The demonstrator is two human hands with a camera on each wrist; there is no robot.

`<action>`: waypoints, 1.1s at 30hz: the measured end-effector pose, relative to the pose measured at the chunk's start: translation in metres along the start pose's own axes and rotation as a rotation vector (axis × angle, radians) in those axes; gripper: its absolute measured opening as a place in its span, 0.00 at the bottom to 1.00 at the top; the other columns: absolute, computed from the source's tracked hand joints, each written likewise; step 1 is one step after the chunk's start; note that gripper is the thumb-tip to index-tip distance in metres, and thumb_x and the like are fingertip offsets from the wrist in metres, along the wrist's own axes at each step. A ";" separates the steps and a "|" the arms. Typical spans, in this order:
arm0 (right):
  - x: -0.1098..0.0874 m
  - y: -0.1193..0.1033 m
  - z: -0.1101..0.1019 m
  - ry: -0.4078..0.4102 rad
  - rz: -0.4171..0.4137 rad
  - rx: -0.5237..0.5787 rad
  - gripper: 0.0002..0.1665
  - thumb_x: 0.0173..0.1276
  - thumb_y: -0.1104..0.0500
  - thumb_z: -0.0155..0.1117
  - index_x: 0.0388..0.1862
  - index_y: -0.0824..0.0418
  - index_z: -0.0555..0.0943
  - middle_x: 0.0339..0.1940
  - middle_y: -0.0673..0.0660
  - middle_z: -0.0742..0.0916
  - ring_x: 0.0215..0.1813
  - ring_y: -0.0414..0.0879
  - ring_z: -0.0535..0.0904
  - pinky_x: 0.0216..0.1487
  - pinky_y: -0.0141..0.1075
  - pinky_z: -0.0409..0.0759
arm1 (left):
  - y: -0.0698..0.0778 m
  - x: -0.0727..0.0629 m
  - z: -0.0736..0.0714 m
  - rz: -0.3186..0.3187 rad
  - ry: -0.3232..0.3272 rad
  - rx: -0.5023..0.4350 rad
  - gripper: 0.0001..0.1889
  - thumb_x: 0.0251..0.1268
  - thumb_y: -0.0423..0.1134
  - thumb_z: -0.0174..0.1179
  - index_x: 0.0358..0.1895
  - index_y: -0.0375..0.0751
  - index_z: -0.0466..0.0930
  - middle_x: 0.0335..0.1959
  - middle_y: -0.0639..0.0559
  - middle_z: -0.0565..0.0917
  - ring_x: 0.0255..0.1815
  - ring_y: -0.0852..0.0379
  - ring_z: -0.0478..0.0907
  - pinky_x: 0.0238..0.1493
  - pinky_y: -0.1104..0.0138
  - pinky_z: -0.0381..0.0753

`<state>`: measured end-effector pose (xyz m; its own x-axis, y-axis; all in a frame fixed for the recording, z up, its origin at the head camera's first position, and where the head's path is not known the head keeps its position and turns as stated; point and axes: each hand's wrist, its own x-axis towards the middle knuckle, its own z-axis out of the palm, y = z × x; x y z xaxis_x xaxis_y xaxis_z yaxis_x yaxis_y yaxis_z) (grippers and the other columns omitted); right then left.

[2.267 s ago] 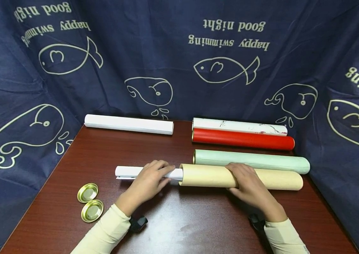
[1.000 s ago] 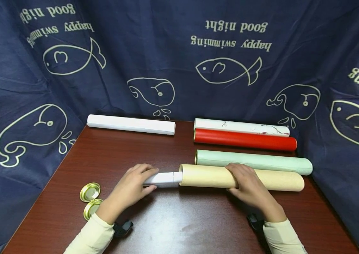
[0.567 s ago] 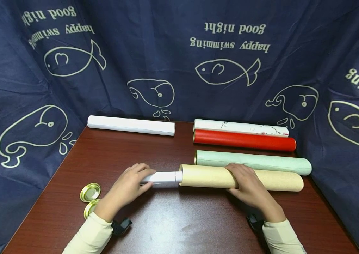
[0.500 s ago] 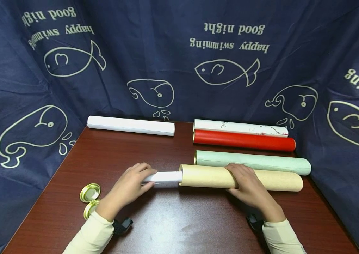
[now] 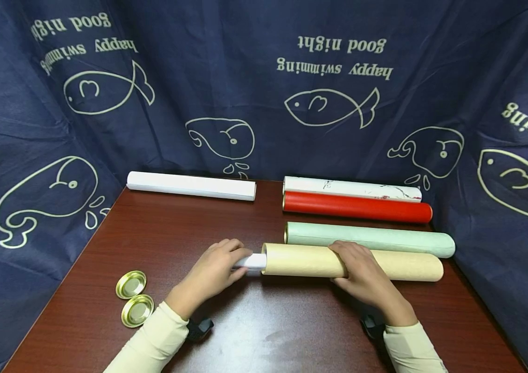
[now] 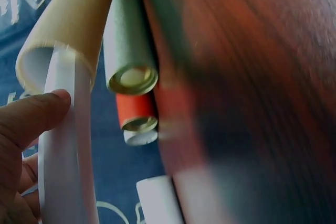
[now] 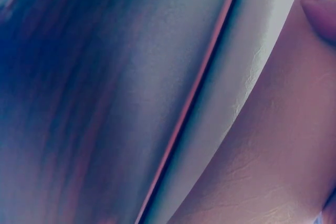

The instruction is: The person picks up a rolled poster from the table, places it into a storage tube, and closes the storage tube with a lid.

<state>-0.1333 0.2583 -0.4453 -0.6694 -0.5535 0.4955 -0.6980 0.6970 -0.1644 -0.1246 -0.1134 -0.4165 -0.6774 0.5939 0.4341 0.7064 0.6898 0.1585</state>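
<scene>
A tan cardboard tube lies across the table, its left end uncapped. My right hand grips it around the middle; in the right wrist view only a fingertip shows on the tube's wall. A white paper roll reaches into the tube's mouth, and my left hand holds it just outside the opening, thumb along its side. How deep the roll sits inside is hidden. Behind the tan tube lies a pale green tube, very close to it.
Two gold metal caps lie at the left. Toward the back are a red tube, a white tube with a branch print and another white paper roll. A dark blue printed cloth surrounds the table.
My left hand first drew back leftward along the paper roll, then moved right again. Less of the roll shows outside the tube now. My right hand has stayed on the tan tube.
</scene>
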 end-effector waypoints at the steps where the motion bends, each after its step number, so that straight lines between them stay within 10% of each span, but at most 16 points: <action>1: 0.000 0.000 0.000 -0.002 0.001 -0.003 0.45 0.34 0.63 0.81 0.57 0.64 0.76 0.54 0.62 0.83 0.58 0.58 0.76 0.60 0.54 0.68 | 0.002 0.002 0.002 0.012 -0.004 0.003 0.17 0.56 0.41 0.74 0.49 0.44 0.85 0.43 0.54 0.82 0.43 0.54 0.79 0.43 0.58 0.79; 11: 0.003 -0.001 0.002 -0.009 -0.008 -0.009 0.43 0.35 0.63 0.81 0.56 0.63 0.76 0.54 0.61 0.82 0.58 0.58 0.76 0.58 0.55 0.70 | -0.001 -0.001 0.002 0.107 0.162 -0.048 0.15 0.56 0.39 0.73 0.47 0.42 0.85 0.48 0.50 0.81 0.54 0.51 0.76 0.52 0.54 0.77; 23: 0.003 -0.001 0.002 -0.003 0.006 0.000 0.42 0.36 0.63 0.81 0.57 0.63 0.77 0.54 0.61 0.82 0.58 0.58 0.76 0.59 0.55 0.69 | -0.033 -0.041 -0.015 -0.021 0.209 -0.094 0.20 0.51 0.36 0.75 0.50 0.41 0.84 0.51 0.46 0.80 0.53 0.49 0.77 0.51 0.53 0.79; 33: -0.001 0.000 0.002 0.024 0.003 0.003 0.44 0.33 0.64 0.82 0.56 0.65 0.77 0.53 0.62 0.83 0.58 0.59 0.76 0.59 0.55 0.69 | -0.032 -0.035 -0.002 -0.026 0.246 -0.195 0.17 0.54 0.32 0.74 0.49 0.39 0.85 0.49 0.49 0.82 0.53 0.50 0.77 0.53 0.55 0.78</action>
<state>-0.1334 0.2582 -0.4470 -0.6649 -0.5406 0.5154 -0.6972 0.6968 -0.1686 -0.1230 -0.1567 -0.4343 -0.6426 0.4430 0.6251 0.7316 0.5971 0.3289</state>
